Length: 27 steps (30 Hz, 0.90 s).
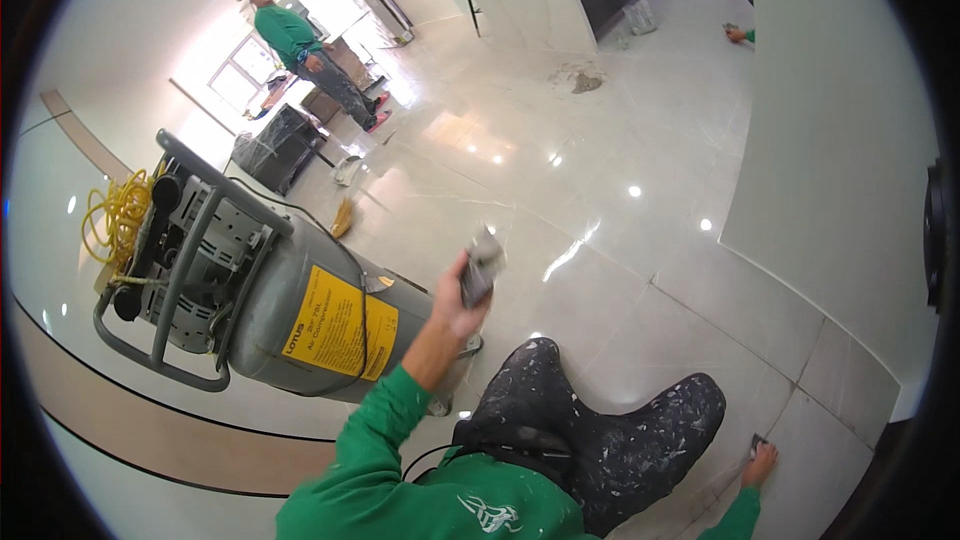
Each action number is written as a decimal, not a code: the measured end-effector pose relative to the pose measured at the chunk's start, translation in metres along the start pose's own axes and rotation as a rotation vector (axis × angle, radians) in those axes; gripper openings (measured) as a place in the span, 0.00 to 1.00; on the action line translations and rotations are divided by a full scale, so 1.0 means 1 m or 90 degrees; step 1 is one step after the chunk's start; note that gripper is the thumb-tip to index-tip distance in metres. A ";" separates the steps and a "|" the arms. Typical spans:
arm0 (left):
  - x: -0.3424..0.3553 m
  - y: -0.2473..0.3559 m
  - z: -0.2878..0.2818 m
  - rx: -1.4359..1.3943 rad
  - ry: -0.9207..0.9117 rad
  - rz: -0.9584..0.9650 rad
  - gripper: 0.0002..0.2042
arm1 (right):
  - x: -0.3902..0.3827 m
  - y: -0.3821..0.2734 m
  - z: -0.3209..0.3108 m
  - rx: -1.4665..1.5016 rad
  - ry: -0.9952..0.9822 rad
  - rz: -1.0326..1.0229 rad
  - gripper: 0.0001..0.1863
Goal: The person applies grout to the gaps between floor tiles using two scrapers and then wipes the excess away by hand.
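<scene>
My left hand (pixel 460 308) is raised in front of the air compressor, its fingers wrapped round a small grey object (pixel 482 265) with a pale, blurred upper part; its exact kind is unclear. Down at the lower right, my right hand (pixel 763 464) reaches to the floor. It grips a small dark flat tool (pixel 757 443), whose edge is at or close to the tile surface beside a dark joint line (pixel 783 410). Between my arms are my knees in dark, paint-spotted trousers (pixel 640 440).
To my left stands a grey air compressor (pixel 270 310) with a coiled yellow hose (pixel 122 210). Glossy floor tiles (pixel 590 290) stretch ahead, with a rubble patch (pixel 582 78). A person (pixel 290 40) in green stands far left; another person's hand (pixel 737 34) shows past the right wall (pixel 830 120).
</scene>
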<state>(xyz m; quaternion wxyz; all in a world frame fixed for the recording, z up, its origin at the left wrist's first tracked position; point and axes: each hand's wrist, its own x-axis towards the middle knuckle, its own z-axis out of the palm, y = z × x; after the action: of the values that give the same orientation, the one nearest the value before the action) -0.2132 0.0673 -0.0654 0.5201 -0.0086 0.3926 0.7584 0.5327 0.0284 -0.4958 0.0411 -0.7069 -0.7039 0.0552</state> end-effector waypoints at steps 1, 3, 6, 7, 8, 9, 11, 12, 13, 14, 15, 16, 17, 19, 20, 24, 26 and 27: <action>0.011 0.027 0.011 -0.012 -0.038 0.039 0.10 | -0.003 -0.006 0.002 0.008 0.006 -0.008 0.17; 0.025 0.085 0.037 -0.052 -0.102 0.144 0.10 | -0.018 -0.016 -0.006 0.020 -0.089 0.013 0.14; 0.050 0.164 0.068 -0.122 -0.228 0.247 0.14 | -0.038 -0.028 -0.018 0.111 -0.153 0.113 0.12; 0.066 0.190 0.082 -0.156 -0.274 0.255 0.15 | -0.053 -0.005 0.000 0.089 -0.088 0.064 0.12; 0.080 0.210 0.098 -0.170 -0.273 0.283 0.15 | -0.060 0.016 0.016 0.064 -0.023 0.016 0.11; 0.090 0.232 0.097 -0.166 -0.249 0.325 0.16 | -0.056 -0.003 0.011 0.078 -0.021 0.001 0.11; 0.074 0.281 0.066 -0.155 -0.164 0.396 0.16 | -0.073 -0.044 -0.029 0.287 -0.104 0.115 0.25; 0.071 0.292 0.060 -0.163 -0.107 0.423 0.16 | -0.073 -0.052 -0.037 0.286 -0.106 0.112 0.25; 0.068 0.294 0.056 -0.161 -0.068 0.447 0.16 | -0.076 -0.054 -0.043 0.192 -0.120 0.005 0.20; 0.061 0.296 0.048 -0.146 -0.095 0.436 0.16 | -0.084 -0.056 -0.044 0.100 -0.137 -0.101 0.18; 0.062 0.294 0.045 -0.132 -0.128 0.417 0.16 | -0.087 -0.058 -0.038 0.097 -0.139 -0.087 0.18; 0.080 0.273 0.057 -0.142 -0.156 0.378 0.15 | -0.093 -0.032 -0.010 0.082 -0.066 -0.051 0.16; 0.096 0.251 0.071 -0.145 -0.206 0.334 0.13 | -0.112 -0.008 0.011 0.065 0.009 -0.009 0.15; 0.107 0.200 0.075 -0.081 -0.248 0.249 0.09 | -0.114 -0.007 0.013 0.025 0.017 0.079 0.23; 0.095 0.210 0.051 -0.040 -0.250 0.207 0.08 | -0.105 -0.041 0.002 0.054 -0.041 0.071 0.23; 0.060 0.207 -0.032 0.040 -0.235 -0.006 0.10 | -0.108 -0.108 -0.038 0.215 -0.065 0.053 0.22; 0.075 0.163 -0.036 0.044 -0.153 0.016 0.11 | -0.142 -0.082 -0.043 0.155 -0.070 0.095 0.26; 0.066 0.145 -0.031 0.053 -0.125 0.047 0.11 | -0.155 -0.082 -0.046 0.120 -0.095 0.109 0.27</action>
<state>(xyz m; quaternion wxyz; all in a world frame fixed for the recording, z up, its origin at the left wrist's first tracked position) -0.3711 0.0787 -0.0293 0.5278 0.1016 0.3710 0.7573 0.4570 -0.1251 -0.4356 0.0500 -0.7516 -0.6336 0.1765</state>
